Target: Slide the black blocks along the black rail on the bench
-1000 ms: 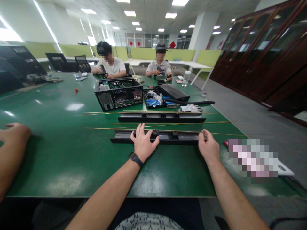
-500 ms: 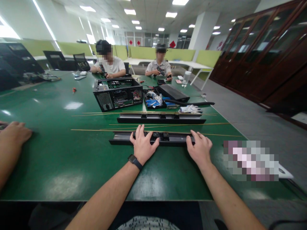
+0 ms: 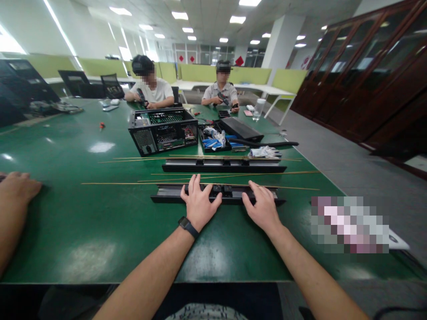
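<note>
Fingers spread, my left hand (image 3: 199,206) lies over the near black rail (image 3: 170,194), its fingertips reaching the far edge by the thin brass rod (image 3: 110,183). My right hand (image 3: 262,205) is at the right part of the same rail. Its fingertips are on this brass rod, with the thumb apart and lower over the rail; the exact finger contact is too small to see. Small black blocks (image 3: 223,190) sit in the rail's channel between my hands. Behind it lies a second black rail (image 3: 200,168) with more brass rods along it.
An open computer case (image 3: 163,133), a tray of gloves (image 3: 215,141) and white gloves (image 3: 265,152) lie farther back. Another person's hand (image 3: 23,189) rests at the left. Two people (image 3: 151,91) sit opposite. A blurred-out object (image 3: 350,224) lies right.
My right hand has moved left along the near rail, and the brass rod has slid left with it. My left hand has stayed in place.
</note>
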A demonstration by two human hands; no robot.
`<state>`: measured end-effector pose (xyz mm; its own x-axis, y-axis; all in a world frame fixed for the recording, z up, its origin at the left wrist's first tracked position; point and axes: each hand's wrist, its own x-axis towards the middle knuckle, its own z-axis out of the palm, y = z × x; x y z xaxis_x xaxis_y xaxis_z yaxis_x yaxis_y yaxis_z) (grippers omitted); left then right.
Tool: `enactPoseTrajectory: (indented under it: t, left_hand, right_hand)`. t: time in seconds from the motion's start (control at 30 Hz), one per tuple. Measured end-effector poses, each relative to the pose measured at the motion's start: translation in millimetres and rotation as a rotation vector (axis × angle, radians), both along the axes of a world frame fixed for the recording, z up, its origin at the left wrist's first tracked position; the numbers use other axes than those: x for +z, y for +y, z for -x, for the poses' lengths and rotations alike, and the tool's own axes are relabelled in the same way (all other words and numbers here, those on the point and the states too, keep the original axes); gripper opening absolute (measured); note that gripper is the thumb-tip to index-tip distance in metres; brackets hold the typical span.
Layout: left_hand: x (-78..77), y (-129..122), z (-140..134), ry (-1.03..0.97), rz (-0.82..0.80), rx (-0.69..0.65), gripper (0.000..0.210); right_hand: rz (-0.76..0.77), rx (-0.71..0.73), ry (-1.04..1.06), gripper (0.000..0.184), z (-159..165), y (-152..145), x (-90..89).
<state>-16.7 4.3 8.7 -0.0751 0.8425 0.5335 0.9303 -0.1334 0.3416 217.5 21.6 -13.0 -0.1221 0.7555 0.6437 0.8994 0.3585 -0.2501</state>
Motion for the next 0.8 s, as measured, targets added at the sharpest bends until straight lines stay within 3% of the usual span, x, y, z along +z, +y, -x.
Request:
enactPoseTrajectory:
  t: [0.8]
  left_hand:
    - [-4.4,-1,-6,0.006,-0.018,-0.114,0.030]
  right_hand:
    - [0.021,0.021,0.023,0.047,-4,-8,5.8]
